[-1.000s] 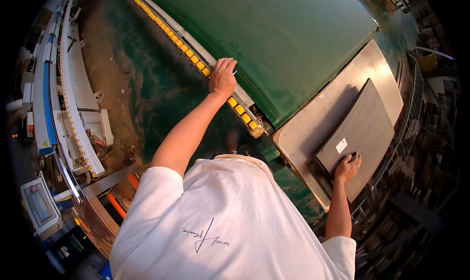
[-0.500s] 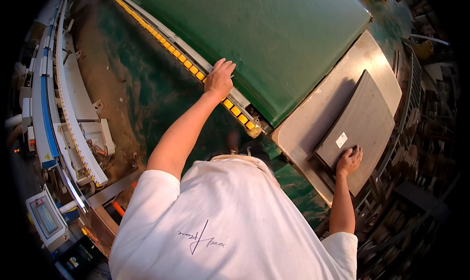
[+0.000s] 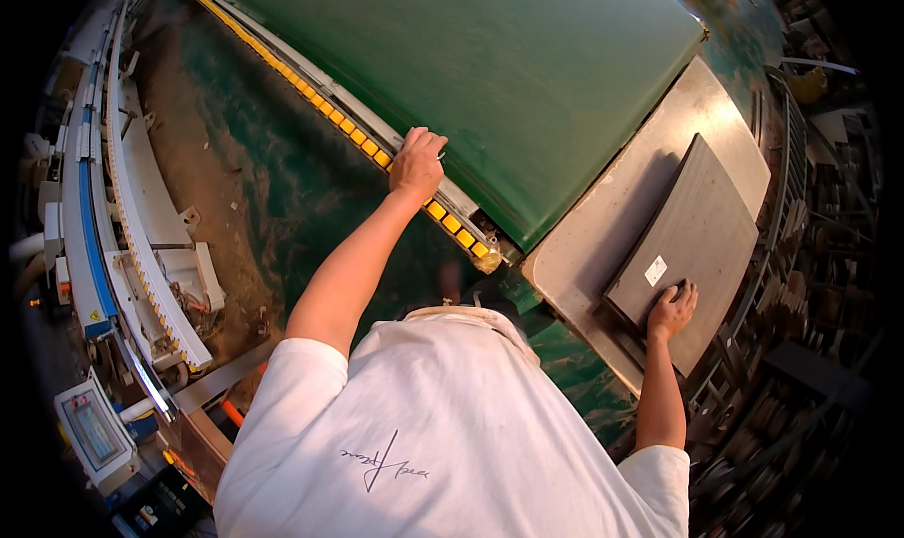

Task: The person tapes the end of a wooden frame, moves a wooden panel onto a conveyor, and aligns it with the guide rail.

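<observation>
My left hand (image 3: 417,164) reaches forward and rests on the side rail (image 3: 331,116) of a wide green conveyor belt (image 3: 490,77). Its fingers curl over the rail's edge, just above a row of yellow blocks. My right hand (image 3: 671,307) lies flat with fingers spread on the near corner of a dark grey board (image 3: 692,241). That board carries a small white label and lies on a bare metal table (image 3: 603,208) at the belt's end. My white T-shirt fills the lower part of the view.
A curved white and blue conveyor track (image 3: 113,218) runs along the left. A small control box with a screen (image 3: 94,430) stands at lower left. The floor (image 3: 273,190) is green and worn brown. A metal railing (image 3: 791,161) and dark stacked material border the right side.
</observation>
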